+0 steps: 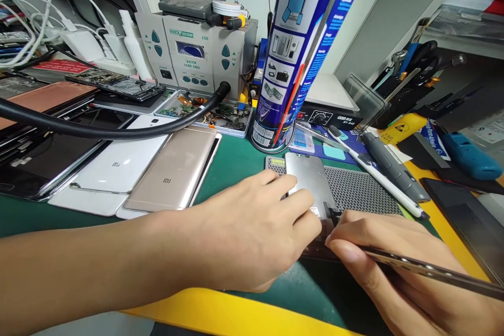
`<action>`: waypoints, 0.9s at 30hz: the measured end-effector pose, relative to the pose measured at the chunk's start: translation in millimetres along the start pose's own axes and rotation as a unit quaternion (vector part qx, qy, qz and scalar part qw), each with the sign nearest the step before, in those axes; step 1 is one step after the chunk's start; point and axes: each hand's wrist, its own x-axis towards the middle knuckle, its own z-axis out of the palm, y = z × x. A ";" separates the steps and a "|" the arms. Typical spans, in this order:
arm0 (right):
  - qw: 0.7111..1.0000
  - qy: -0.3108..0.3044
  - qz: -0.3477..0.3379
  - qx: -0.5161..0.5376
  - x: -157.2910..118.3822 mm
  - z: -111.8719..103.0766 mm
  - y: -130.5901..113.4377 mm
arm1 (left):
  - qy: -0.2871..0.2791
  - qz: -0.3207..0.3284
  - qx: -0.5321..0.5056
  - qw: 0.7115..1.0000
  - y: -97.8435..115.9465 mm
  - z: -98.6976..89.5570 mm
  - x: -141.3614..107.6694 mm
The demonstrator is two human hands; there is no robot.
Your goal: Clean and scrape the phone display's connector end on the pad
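Note:
A silver metal-backed phone screen point(309, 178) lies on a grey perforated mat point(360, 189), with a dark flex cable at its near end. My left hand point(255, 226) reaches in from the left, its fingers curled and pressed on the screen's left side and lower part; the fingertips are partly hidden. In my right hand point(397, 268) is a pair of dark tweezers point(429, 271) with holes along the shank, gripped like a pen. Its tip is hidden by my fingers, close to the flex cable.
A tall blue spray can point(303, 58) stands behind the mat. Phone backs point(167, 178) lie at left, under a thick black hose point(118, 130) from a grey hot air station point(197, 52). A parts tray point(236, 130) sits behind; a white pen-like tool point(378, 178) is at right.

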 end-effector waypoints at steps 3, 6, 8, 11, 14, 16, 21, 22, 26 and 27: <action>1.000 -0.001 -0.004 -0.001 0.6 -0.4 -0.9 | 0.004 0.001 0.002 1.000 0.2 -0.8 0.1; 1.000 -0.002 -0.003 0.000 1.4 0.1 -1.4 | 0.006 0.002 0.000 1.000 0.1 -1.3 -0.1; 1.000 -0.005 -0.005 0.002 1.0 0.5 -1.5 | 0.003 0.002 -0.001 1.000 0.2 -1.2 0.0; 1.000 -0.008 -0.005 0.005 -1.2 1.2 -1.3 | -0.001 0.000 0.000 1.000 0.3 -0.6 0.5; 1.000 0.005 0.000 0.016 -1.9 1.7 -0.9 | 0.002 0.001 -0.001 1.000 0.1 -0.1 0.8; 1.000 0.008 0.003 0.022 -0.4 1.5 -0.7 | 0.002 0.002 -0.004 1.000 -0.1 0.2 0.8; 1.000 -0.007 0.006 0.015 1.2 0.7 -0.4 | 0.001 0.001 -0.011 1.000 -0.8 1.2 0.4; 1.000 -0.004 0.010 0.016 -0.3 1.1 -0.1 | 0.002 0.001 -0.014 1.000 -1.0 1.2 0.4; 0.998 0.012 0.037 0.050 -9.3 4.2 2.1 | 0.001 0.001 -0.031 1.000 -2.0 1.3 0.1; 0.997 0.013 0.049 0.057 -11.0 4.9 2.8 | 0.001 0.000 -0.035 0.999 -2.2 1.3 -0.1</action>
